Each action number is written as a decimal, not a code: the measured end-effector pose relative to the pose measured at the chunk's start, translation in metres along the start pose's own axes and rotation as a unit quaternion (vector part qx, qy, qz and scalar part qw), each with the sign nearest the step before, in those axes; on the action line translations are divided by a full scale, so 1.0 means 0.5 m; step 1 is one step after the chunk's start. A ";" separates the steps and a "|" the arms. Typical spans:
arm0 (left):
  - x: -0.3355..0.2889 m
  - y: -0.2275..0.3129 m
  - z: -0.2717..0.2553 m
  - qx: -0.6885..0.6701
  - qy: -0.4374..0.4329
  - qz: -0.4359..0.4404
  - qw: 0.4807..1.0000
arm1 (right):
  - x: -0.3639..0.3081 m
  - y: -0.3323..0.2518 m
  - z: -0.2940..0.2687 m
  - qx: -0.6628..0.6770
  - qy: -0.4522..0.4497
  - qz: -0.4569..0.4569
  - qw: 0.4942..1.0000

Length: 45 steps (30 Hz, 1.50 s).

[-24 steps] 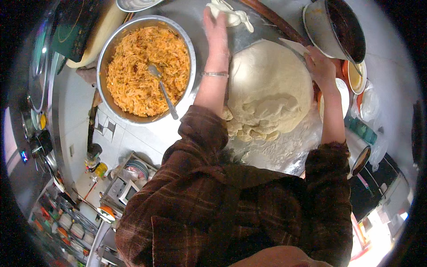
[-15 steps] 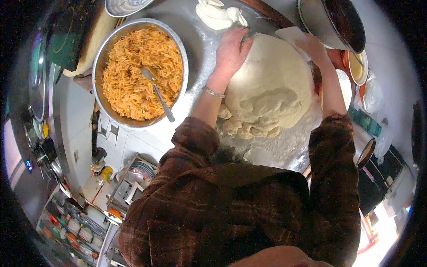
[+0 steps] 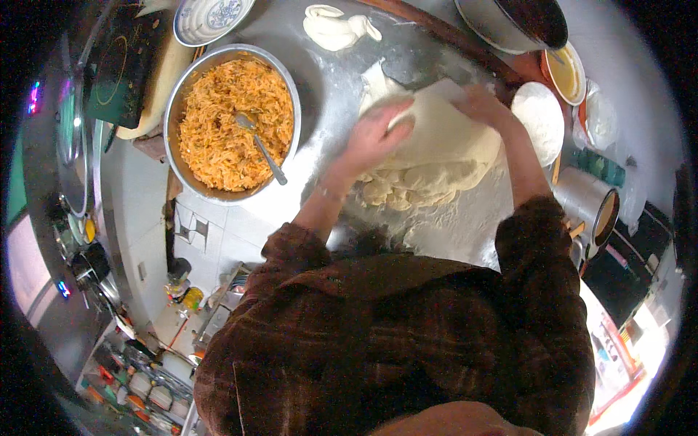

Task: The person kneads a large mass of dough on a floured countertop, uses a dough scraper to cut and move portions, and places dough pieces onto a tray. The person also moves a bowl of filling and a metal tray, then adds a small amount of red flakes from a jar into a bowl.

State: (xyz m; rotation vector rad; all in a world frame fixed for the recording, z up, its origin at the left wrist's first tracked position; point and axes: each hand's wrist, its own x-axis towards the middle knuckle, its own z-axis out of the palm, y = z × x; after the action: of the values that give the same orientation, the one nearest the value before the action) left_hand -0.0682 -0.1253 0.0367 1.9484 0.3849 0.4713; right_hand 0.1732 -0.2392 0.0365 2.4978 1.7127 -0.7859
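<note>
A big pale mound of dough point(image 3: 443, 142) lies on the floured metal worktop, with lumpy folds along its near edge. My right hand point(image 3: 486, 109), blurred, is closed at the dough's far right side on a white flat scraper point(image 3: 445, 93), whose outline is faint against the dough. At the left side of the mound is my left hand point(image 3: 378, 134), also blurred, its thumb apart from the fingers and nothing gripped. Just beyond it, a strip of dough point(image 3: 376, 81) sticks out from the mound's far left edge. Another twisted piece of dough point(image 3: 336, 29) lies farther off.
To the left stands a steel bowl point(image 3: 172, 123) of orange shredded filling with a spoon point(image 3: 269, 158) in it. A patterned bowl point(image 3: 211, 22) sits behind. At right are a bowl of flour point(image 3: 538, 120), a yellowish bowl point(image 3: 566, 76) and a large pot point(image 3: 502, 33). A long wooden stick point(image 3: 443, 33) borders the back.
My right hand and the scraper have moved left and nearer over the dough. My left hand has come nearer. A strip of dough now juts from the mound's far left edge.
</note>
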 end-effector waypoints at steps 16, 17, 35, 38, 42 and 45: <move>-0.131 0.084 0.019 0.214 -0.055 0.105 0.970 | -0.421 -0.227 -0.018 0.421 0.255 0.293 0.820; -0.142 0.082 0.025 0.204 -0.065 0.097 0.972 | -0.401 -0.205 -0.039 0.384 0.263 0.245 0.851; -0.231 0.021 -0.074 0.000 0.130 -0.076 0.989 | 0.179 -0.220 0.032 0.099 -0.090 -0.121 0.984; -0.220 0.002 -0.059 -0.097 0.206 -0.150 0.962 | 0.106 -0.285 0.048 0.078 -0.170 -0.143 0.972; -0.208 -0.032 -0.024 -0.257 0.162 -0.274 0.912 | -0.076 -0.303 0.034 0.108 -0.023 -0.084 0.990; -0.199 -0.065 0.014 -0.353 0.056 -0.269 0.894 | -0.208 -0.249 0.042 0.421 0.192 0.108 0.880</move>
State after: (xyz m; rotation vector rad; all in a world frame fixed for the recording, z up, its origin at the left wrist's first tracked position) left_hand -0.1532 -0.1644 -0.0109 1.0494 0.6918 0.2949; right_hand 0.0272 -0.2860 0.0934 3.5457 1.2714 -1.2970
